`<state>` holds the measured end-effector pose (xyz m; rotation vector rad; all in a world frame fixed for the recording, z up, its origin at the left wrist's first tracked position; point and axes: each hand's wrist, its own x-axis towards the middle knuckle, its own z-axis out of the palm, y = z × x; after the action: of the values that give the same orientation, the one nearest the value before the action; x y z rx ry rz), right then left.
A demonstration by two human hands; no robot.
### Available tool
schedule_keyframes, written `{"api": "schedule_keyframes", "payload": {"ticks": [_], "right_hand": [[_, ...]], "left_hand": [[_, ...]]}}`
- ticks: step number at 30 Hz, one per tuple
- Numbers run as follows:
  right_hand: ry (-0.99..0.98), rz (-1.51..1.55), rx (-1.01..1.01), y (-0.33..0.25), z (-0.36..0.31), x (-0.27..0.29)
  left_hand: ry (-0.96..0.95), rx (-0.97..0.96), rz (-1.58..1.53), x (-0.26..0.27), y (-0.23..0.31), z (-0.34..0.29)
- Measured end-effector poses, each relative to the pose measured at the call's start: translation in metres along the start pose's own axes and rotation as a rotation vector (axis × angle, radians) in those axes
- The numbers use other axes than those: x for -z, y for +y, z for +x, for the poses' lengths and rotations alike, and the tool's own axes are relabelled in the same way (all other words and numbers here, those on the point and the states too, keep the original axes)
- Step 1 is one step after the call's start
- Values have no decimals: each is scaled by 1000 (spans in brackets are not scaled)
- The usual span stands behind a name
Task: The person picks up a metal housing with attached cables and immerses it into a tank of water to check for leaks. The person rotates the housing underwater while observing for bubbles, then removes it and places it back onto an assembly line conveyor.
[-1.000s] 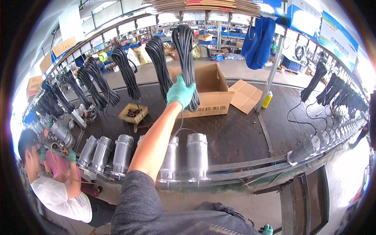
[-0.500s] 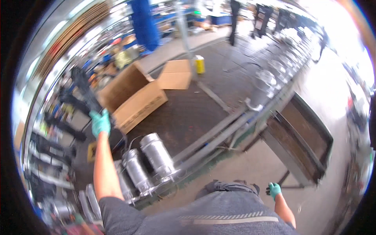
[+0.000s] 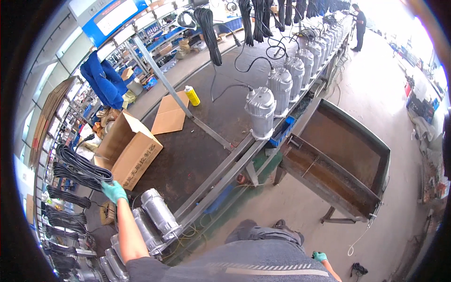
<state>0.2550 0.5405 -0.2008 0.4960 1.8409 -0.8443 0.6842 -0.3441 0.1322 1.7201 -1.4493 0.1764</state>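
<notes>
Clasping one end of a black cable coil, the gloved left hand holds it just beside a cardboard box, near silver metal cylinders. The right hand (curled or spread, I cannot tell) hangs well apart.

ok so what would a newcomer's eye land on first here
Probably the row of silver cylinders lining the bench edge toward the upper right. Next, the green-gloved left hand gripping a black cable coil beside the open cardboard box. Blue cloth hangs at upper left.
</notes>
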Motion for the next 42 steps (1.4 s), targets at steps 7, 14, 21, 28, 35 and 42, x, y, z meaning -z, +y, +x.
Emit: {"api": "schedule_keyframes", "payload": {"ticks": [7,14,21,28,35,42], "right_hand": [[55,322,28,-66,67,39],[116,457,175,-131,52,30],[326,360,113,-136,-35,-15],[426,257,43,-163,-88,-8],[402,312,45,-205,-63,-14],[341,318,51,-210,-32,-6]], "left_hand": [[-606,-21,-485,-86,129,-126],[-784,-216,-751,-207,374,-106],[-571,-407,-666,-387,552,-41],[-682,-453,-1150,-439,655,0],[-515,-414,-910,-374,657,-63],[-488,-475,-916,-288,635,-53]]}}
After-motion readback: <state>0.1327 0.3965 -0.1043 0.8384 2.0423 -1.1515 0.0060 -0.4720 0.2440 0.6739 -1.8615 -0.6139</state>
